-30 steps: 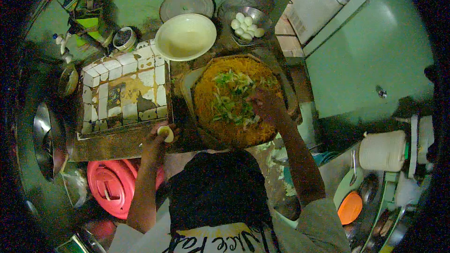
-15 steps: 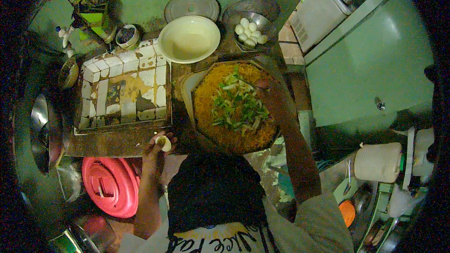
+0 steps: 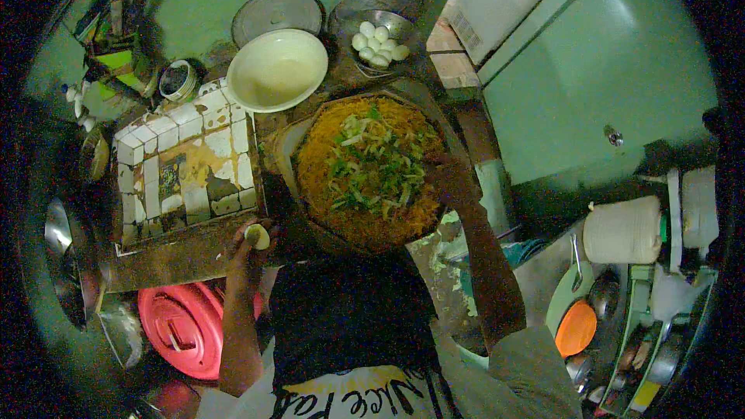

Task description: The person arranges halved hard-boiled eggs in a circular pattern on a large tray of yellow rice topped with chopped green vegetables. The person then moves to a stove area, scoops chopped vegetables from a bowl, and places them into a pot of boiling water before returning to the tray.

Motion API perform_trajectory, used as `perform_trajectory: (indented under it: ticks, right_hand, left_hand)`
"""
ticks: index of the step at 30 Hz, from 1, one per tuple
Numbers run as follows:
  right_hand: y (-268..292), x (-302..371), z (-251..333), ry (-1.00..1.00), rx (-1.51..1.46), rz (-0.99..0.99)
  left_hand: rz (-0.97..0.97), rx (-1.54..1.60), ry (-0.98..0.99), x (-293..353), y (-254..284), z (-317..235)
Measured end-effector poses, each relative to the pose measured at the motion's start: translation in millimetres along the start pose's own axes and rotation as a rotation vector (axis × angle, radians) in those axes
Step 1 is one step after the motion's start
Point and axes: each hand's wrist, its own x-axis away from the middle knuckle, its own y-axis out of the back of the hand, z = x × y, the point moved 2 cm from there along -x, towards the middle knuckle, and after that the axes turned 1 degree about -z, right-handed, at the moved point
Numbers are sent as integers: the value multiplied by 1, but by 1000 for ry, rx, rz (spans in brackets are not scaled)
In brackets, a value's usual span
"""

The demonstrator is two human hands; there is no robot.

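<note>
Black cloth of my shirt (image 3: pixel 349 326), with a pale printed band at its lower hem, fills the nearest ground between my two forearms. Beside my left arm, low and near me, stands a round pink plastic lid (image 3: pixel 186 330) with a raised handle. My left hand (image 3: pixel 252 242) rests at the front edge of the counter, its fingers closed around a small pale rounded item (image 3: pixel 258 236); what that item is I cannot tell. My right hand (image 3: pixel 450 180) lies well apart from the left, set on the right rim of a wide dark round pan (image 3: pixel 306 213); whether its fingers are closed or spread I cannot tell, since the light is dim. The pan carries a heap of orange-yellow shredded food (image 3: pixel 326 186) topped at the centre with green and pale chopped leaves (image 3: pixel 372 163). Left of the pan runs a worn counter of chipped white tiles (image 3: pixel 186 163) with stained patches. Beyond the tiles sits a cream round bowl (image 3: pixel 277 70), and just behind it a grey metal dish (image 3: pixel 275 12). To the right of the bowl, a metal bowl (image 3: pixel 388 27) holds several white peeled eggs (image 3: pixel 378 44). At far right, a pale green cabinet panel (image 3: pixel 597 70) rises, with an orange round lid (image 3: pixel 576 328) lower down.
</note>
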Motion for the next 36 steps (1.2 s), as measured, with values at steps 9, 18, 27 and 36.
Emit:
perform_trajectory:
  ticks: [9,18,27,36]
  right_hand:
    - [24,46,24,-321,-165,-26]
    - [15,95,12,-98,-66,-69]
    - [7,111,17,-117,-145,-163]
    - [6,116,10,-93,-169,-130]
  left_hand:
    - [-88,-3,57,-20,3,-7]
    - [-41,40,119,-26,2,-3]
    - [-40,8,134,-26,10,-4]
    - [-33,-29,155,-23,6,-4]
